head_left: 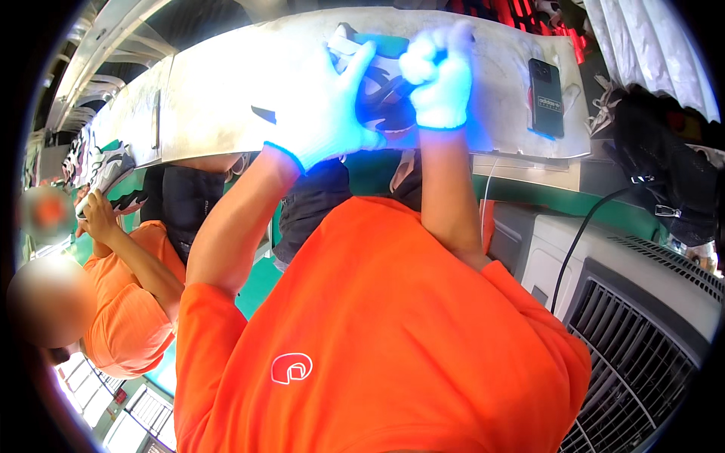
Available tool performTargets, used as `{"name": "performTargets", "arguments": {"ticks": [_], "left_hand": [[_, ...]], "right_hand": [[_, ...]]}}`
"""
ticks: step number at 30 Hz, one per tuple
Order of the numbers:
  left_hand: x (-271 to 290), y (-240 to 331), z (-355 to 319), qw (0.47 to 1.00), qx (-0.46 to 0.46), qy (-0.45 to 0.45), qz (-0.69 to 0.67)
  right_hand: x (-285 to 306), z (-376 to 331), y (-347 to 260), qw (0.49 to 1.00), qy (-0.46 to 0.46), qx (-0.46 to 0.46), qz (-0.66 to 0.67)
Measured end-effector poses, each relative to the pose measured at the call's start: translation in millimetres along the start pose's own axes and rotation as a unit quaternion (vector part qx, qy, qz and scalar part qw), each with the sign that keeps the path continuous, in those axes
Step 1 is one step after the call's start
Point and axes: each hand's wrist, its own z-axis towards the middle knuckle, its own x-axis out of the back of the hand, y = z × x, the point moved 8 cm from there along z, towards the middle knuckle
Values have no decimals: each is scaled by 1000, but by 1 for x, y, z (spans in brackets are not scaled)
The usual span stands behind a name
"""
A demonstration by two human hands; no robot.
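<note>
The head view shows, nearest at six o'clock, the person's orange shirt [377,340] with a small white mark on it, and two bare forearms going up from it toward twelve o'clock. Both hands wear white knit gloves. The left hand [325,102] is spread wide, fingers open, and lies flat against the near side of a shoe [381,87], holding it from the left. The right hand [442,75] is closed in a tight fist just right of the shoe; what it grips inside the fist I cannot tell. The shoe is between the two hands at about twelve o'clock, over the pale worn surface [211,98]. It looks white with black curved stripes, a teal part at the top and a small red touch low on the side; a blue light falls on it and on the glove cuffs.

Farther on the same surface, at about two o'clock, lies a dark phone [545,97]. At four o'clock stands a grey machine with a grille [642,332], and a black cable runs over it. At nine o'clock a co-worker's hand [97,215] holds another patterned shoe [102,162].
</note>
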Motion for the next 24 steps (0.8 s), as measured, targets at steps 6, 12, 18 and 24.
{"name": "performTargets", "arguments": {"ticks": [6, 12, 18, 24], "left_hand": [[3, -11, 2, 996, 3, -4, -87], [2, -12, -4, 998, 11, 10, -62], [-3, -7, -17, 996, -4, 67, -65], [-3, -1, -29, 992, -27, 106, -63]], "right_hand": [[21, 3, 10, 964, -7, -8, 265], [25, -11, -4, 983, 46, -10, 177], [3, -72, -57, 892, 131, 44, -431], [34, -81, -59, 980, 178, 78, -35]]}}
